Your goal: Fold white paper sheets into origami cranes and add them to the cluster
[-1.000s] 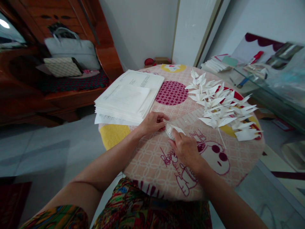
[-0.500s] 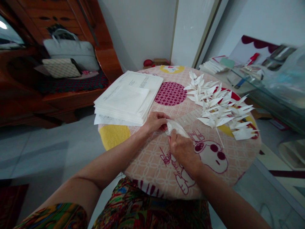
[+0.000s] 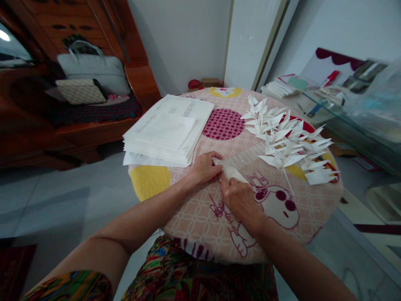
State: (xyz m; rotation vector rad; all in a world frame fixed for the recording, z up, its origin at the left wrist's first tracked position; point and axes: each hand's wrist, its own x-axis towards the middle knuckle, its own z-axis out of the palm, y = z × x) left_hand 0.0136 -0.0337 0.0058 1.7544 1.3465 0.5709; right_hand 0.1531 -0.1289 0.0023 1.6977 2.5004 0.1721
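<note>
Between my hands, low over the round table (image 3: 194, 209), is a small folded piece of white paper (image 3: 234, 172). My left hand (image 3: 205, 168) pinches its left end between thumb and fingers. Closed on its near side, my right hand (image 3: 238, 195) presses the thumb and forefinger close to the left fingertips. My fingers hide part of the folds. Right of the paper lie several folded white paper cranes (image 3: 282, 133) in a loose cluster. A thick stack of printed paper sheets (image 3: 175, 110) sits beyond my left hand, with a smaller blank sheet (image 3: 169, 130) on top.
A patterned cloth covers the table. Behind the left side stands a wooden bench (image 3: 103, 129) holding a grey handbag (image 3: 94, 69) and a quilted purse (image 3: 81, 91). At the right is a glass shelf (image 3: 354, 129) with papers, a red marker and a plastic bag.
My fingertips have come closer together on the folded paper. The right thumb and forefinger have shifted toward the left fingers, and the paper shows a narrower shape.
</note>
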